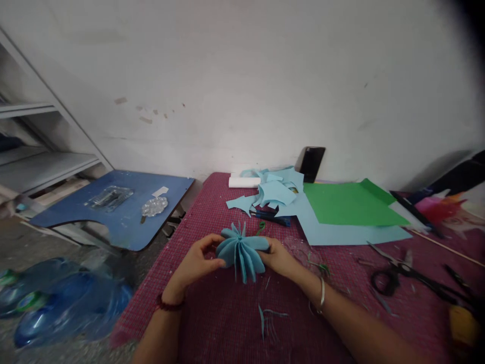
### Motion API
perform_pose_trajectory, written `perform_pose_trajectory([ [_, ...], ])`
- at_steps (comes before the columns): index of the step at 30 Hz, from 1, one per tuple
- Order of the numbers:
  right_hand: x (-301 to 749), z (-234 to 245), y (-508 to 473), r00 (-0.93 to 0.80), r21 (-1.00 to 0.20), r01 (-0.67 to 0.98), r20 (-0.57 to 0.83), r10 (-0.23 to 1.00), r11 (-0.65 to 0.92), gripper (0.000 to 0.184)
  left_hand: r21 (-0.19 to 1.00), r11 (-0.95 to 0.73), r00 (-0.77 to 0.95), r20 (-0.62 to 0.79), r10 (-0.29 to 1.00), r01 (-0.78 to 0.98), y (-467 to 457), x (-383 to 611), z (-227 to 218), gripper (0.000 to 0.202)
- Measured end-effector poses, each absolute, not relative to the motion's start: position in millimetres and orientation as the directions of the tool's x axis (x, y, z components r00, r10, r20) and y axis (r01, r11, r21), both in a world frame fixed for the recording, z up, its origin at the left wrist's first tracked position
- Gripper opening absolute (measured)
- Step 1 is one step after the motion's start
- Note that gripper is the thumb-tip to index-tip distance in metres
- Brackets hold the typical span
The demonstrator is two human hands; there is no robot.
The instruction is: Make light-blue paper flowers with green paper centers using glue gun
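A light blue folded paper flower (242, 251) with fanned pleats is held just above the red checked tablecloth (227, 323). My left hand (197, 264) pinches its left side with thumb and fingers. My right hand (279, 257) grips its right side; a metal bangle sits on that wrist and a red thread on the left wrist. A bit of green wire (260, 227) shows behind the flower.
Blue paper scraps (271, 192), a green sheet (350, 205) over a light blue sheet, a white roll (244, 182) and a dark phone (311, 163) lie at the back. Black scissors (401, 275) lie right. A blue board (117, 207) and water bottles (60, 303) sit left on the floor.
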State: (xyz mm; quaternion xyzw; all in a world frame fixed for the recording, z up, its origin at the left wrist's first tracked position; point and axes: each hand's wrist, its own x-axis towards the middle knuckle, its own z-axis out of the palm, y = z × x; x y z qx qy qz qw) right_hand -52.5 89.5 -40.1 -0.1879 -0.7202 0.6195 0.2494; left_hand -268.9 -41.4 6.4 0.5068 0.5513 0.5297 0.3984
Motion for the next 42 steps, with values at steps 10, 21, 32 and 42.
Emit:
perform_pose_trajectory([
  [10, -50.9, -36.1, 88.7, -0.76, -0.959, 0.01, 0.178, 0.625, 0.285, 0.023, 0.976, -0.078, -0.214, 0.122, 0.969, 0.204, -25.3, -245.4, -13.7, 0.01],
  [21, -60.6, -17.3, 92.0, -0.672, -0.898, 0.056, 0.29, 0.682, 0.437, 0.006, 0.976, -0.122, -0.489, 0.196, 0.85, 0.18, -12.5, -256.5, -13.6, 0.018],
  [32, -95.6, 2.3, 121.2, -0.691, -0.814, 0.111, 0.349, 0.633, 0.571, 0.013, 0.988, -0.121, -0.571, 0.156, 0.806, 0.099, -1.4, -274.2, -22.2, 0.029],
  [42, -74.4, -11.3, 104.9, -0.68, -0.856, 0.069, 0.336, 0.652, 0.513, 0.015, 0.969, -0.096, -0.463, 0.194, 0.865, 0.226, -3.8, -270.0, -24.4, 0.015],
])
